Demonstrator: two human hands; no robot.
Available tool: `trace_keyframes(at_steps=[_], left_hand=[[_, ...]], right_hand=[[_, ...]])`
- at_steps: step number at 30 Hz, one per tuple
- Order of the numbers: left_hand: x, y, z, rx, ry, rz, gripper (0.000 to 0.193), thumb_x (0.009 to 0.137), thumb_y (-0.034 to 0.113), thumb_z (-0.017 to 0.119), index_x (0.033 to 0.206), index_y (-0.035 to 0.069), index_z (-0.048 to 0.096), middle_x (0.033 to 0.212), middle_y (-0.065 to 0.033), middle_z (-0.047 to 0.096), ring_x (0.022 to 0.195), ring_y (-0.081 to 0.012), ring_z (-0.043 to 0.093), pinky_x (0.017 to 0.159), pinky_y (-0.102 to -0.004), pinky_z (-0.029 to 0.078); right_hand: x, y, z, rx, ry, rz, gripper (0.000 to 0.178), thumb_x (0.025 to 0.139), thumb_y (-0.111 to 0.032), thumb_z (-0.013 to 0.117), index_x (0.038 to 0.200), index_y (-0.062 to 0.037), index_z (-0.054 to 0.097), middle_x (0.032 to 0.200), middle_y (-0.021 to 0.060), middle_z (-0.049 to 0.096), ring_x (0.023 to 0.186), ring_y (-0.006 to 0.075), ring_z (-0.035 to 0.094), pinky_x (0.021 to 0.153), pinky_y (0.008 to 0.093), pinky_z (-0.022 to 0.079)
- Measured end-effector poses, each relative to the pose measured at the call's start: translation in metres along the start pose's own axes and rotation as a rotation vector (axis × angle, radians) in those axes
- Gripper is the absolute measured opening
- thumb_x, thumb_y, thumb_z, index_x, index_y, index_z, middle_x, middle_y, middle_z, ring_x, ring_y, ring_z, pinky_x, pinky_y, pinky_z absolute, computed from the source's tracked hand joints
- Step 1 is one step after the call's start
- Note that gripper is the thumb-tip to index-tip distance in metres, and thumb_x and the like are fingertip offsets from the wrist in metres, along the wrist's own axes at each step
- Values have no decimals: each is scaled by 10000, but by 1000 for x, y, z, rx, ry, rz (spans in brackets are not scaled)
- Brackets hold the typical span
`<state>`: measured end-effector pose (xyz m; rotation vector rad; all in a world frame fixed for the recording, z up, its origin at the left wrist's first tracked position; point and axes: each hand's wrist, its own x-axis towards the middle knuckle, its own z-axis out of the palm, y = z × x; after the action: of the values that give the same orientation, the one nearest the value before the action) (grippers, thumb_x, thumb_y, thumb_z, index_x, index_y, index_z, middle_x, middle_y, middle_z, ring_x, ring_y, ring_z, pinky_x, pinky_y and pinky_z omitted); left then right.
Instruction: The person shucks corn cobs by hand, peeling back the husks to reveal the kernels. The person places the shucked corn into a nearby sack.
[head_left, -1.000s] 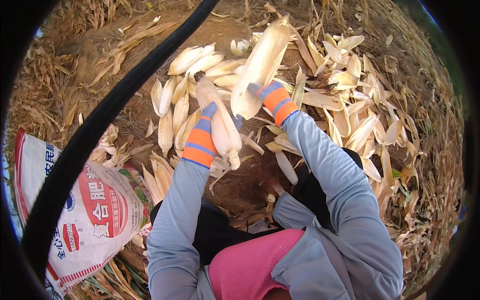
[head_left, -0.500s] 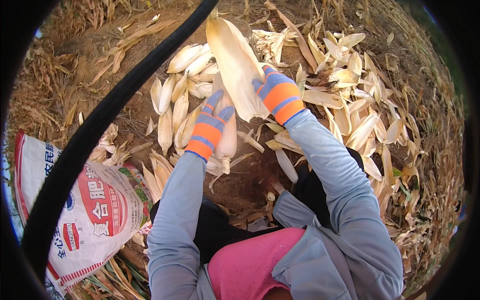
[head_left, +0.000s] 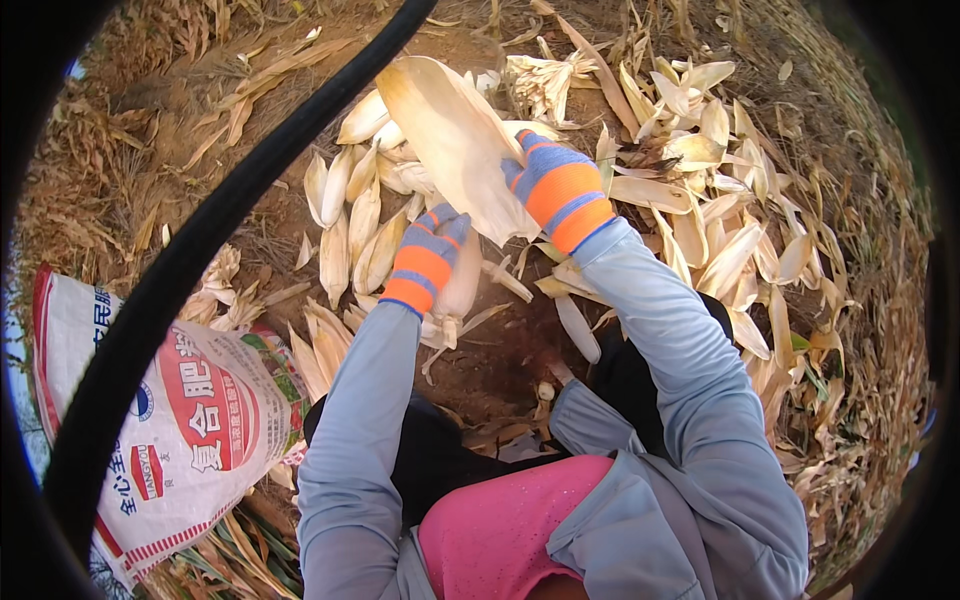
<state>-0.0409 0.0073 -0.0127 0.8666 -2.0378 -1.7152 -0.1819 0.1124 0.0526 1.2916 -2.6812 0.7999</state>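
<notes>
Right hand (head_left: 562,193) curled, husk (head_left: 450,125) is pinched at upper centre, its far end now swung lower, thus seemingly held free of the ear (head_left: 461,286) clasped near mid-frame by left hand (head_left: 428,252).

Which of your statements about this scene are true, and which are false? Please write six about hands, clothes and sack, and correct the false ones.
1. The right hand holds a husk. True.
2. The left hand is on a corn ear. True.
3. Both hands are bare. False: they wear striped gloves.
4. A sack lies left of the left hand. True.
5. The sack is black. False: it is mostly white.
6. The sleeves are red. False: they are greyish blue.
</notes>
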Motion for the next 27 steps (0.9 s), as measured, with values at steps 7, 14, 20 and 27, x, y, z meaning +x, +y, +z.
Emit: trace_keyframes(at_steps=[7, 14, 20, 27], left_hand=[[-3, 5, 3, 17, 39, -2, 229, 767, 202, 574, 877, 1, 573, 787, -72, 588, 711, -157, 511, 684, -263, 415], [-2, 4, -1, 52, 9, -13, 263, 763, 212, 573, 930, 8, 582, 848, -93, 606, 759, -165, 537, 705, -263, 418], [0, 1, -2, 18, 1, 53, 274, 767, 214, 570, 947, 8, 580, 862, -83, 603, 777, -155, 531, 725, -256, 413], [-3, -1, -5, -35, -55, -10, 306, 760, 203, 593, 981, -7, 567, 888, -79, 597, 795, -136, 517, 739, -252, 412]], right_hand=[[6, 7, -2, 125, -89, 19, 296, 737, -293, 543, 925, -63, 540, 767, 181, 584, 722, 341, 554, 642, 385, 439], [15, 31, 11, 394, -306, 11, 454, 701, -385, 584, 951, -6, 564, 851, 166, 601, 781, 265, 572, 702, 333, 439], [7, 29, 23, 894, -543, -19, 446, 685, -344, 637, 1001, -34, 580, 851, 94, 613, 758, 160, 563, 696, 308, 443], [10, 22, 32, 646, -589, 66, 462, 652, -368, 658, 966, -35, 598, 867, 119, 613, 748, 196, 571, 697, 297, 444]])
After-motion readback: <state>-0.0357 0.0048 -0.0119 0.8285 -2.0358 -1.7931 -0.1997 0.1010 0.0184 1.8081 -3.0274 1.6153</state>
